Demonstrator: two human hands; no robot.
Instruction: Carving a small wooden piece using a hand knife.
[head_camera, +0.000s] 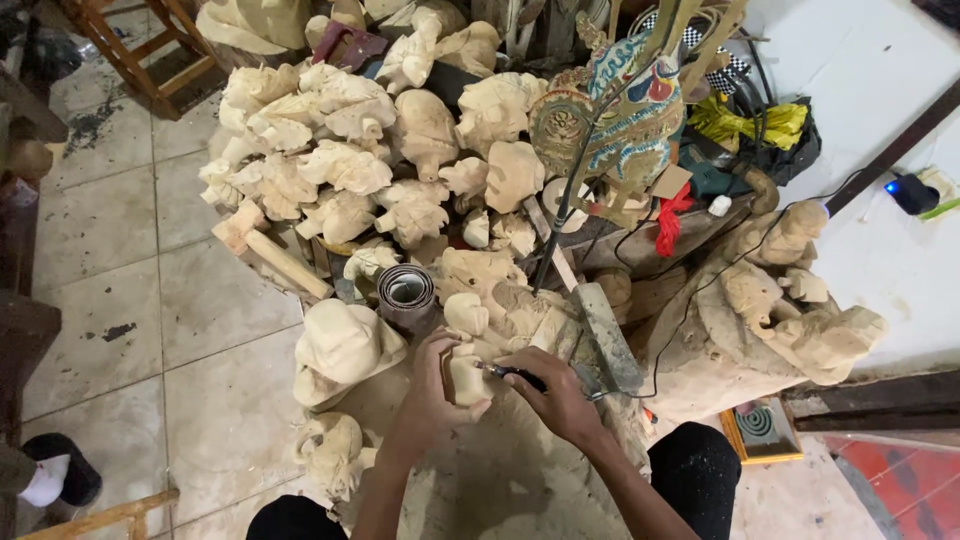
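My left hand (432, 385) grips a small pale wooden carving (467, 378) held over a sawdust-covered work surface (520, 470). My right hand (556, 390) holds a slim dark carving tool (512, 374), its tip touching the carving's right side. Both forearms reach up from the bottom of the head view, between my knees in black trousers.
A large heap of unfinished pale wood carvings (350, 150) fills the area ahead. A roll of sandpaper (406, 292) stands just beyond my hands. A big carved figure (780, 310) sits to the right, a painted ornament (625, 110) behind. Tiled floor (150, 300) lies left.
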